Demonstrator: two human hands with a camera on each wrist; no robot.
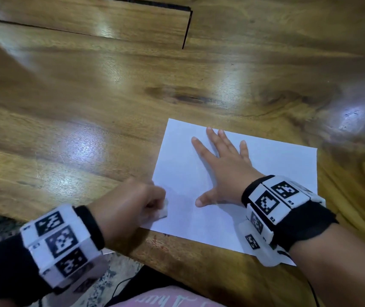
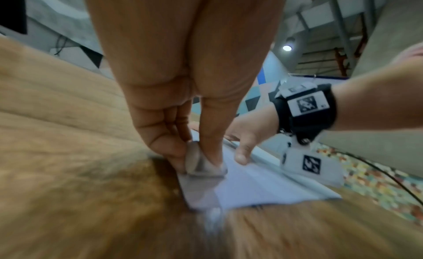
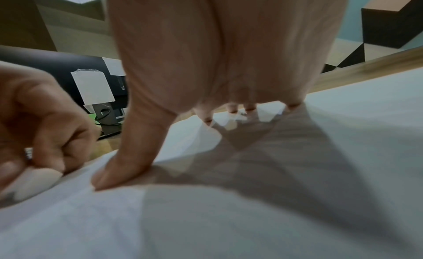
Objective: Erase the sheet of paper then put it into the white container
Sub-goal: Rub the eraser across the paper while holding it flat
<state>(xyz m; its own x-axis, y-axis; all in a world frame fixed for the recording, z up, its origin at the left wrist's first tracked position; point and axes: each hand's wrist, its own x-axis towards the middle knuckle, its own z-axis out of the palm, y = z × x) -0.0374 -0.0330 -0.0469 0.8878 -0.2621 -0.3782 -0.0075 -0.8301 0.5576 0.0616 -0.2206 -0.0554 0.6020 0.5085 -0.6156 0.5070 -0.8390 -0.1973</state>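
Observation:
A white sheet of paper lies flat on the wooden table near its front edge. My right hand presses on the sheet with fingers spread and straight; its thumb lies flat on the paper. My left hand pinches a small white eraser against the sheet's near left corner. In the left wrist view the eraser sits between thumb and fingers on the paper. The eraser also shows at the left of the right wrist view. No white container is in view.
The table has a dark seam and a notch at the back. A patterned rug lies on the floor beyond the front edge. A pink garment is at the bottom of the head view.

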